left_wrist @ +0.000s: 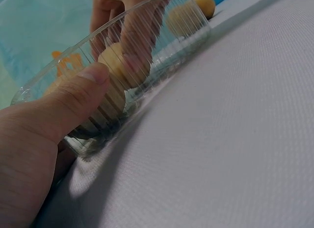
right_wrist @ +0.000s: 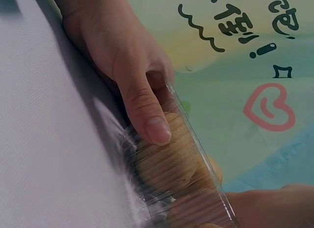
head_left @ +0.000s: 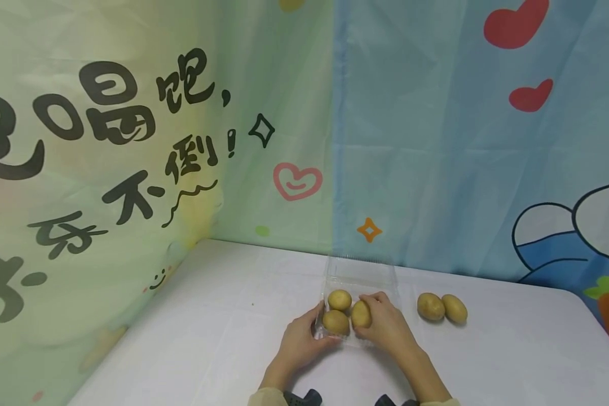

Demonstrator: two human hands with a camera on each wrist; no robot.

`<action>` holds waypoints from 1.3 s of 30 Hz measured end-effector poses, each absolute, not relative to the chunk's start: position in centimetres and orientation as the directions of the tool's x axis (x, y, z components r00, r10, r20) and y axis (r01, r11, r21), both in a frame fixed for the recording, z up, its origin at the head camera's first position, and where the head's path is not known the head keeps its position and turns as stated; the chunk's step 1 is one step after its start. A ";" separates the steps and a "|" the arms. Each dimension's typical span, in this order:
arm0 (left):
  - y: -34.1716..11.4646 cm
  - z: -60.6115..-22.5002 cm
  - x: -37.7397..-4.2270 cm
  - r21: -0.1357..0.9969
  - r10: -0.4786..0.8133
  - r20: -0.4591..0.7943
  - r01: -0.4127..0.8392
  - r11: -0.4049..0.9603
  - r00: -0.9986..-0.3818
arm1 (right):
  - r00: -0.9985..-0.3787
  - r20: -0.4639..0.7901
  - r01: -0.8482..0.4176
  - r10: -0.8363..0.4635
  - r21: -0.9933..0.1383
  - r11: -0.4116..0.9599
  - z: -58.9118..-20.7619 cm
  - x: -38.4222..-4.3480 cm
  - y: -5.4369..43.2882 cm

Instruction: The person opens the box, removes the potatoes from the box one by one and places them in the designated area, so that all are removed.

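An open clear plastic clamshell box (head_left: 359, 341) stands on the table, its see-through lid (head_left: 361, 272) folded back. My left hand (head_left: 301, 337) grips the box's left side, with its thumb (left_wrist: 73, 98) along the ribbed front wall. In the left half lie two potatoes, one behind (head_left: 339, 300) and one in front (head_left: 336, 322). My right hand (head_left: 388, 327) holds a third potato (head_left: 361, 314) between thumb and fingers, inside the box's right half. Through the ribbed wall, the left wrist view shows this potato (left_wrist: 117, 63) low in the box. In the right wrist view, the left thumb (right_wrist: 142, 107) overlaps the front potato (right_wrist: 169, 161).
Two more potatoes, one rounder (head_left: 431, 307) and one longer (head_left: 454, 309), lie side by side to the right of the box. A white cloth (head_left: 208, 338) covers the table. Printed curtains (head_left: 411, 141) hang behind it and along the left.
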State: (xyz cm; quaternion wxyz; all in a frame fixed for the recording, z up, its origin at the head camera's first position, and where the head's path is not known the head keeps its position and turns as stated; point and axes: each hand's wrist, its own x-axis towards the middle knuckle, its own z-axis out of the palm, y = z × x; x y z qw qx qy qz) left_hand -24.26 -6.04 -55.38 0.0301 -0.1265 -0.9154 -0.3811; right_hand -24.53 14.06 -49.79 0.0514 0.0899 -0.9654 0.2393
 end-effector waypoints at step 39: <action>-6.1 -55.4 -24.0 0.679 0.217 0.182 0.282 0.677 -0.959 | -0.962 0.222 -0.252 -0.156 -0.519 0.817 -50.0 -24.7 14.8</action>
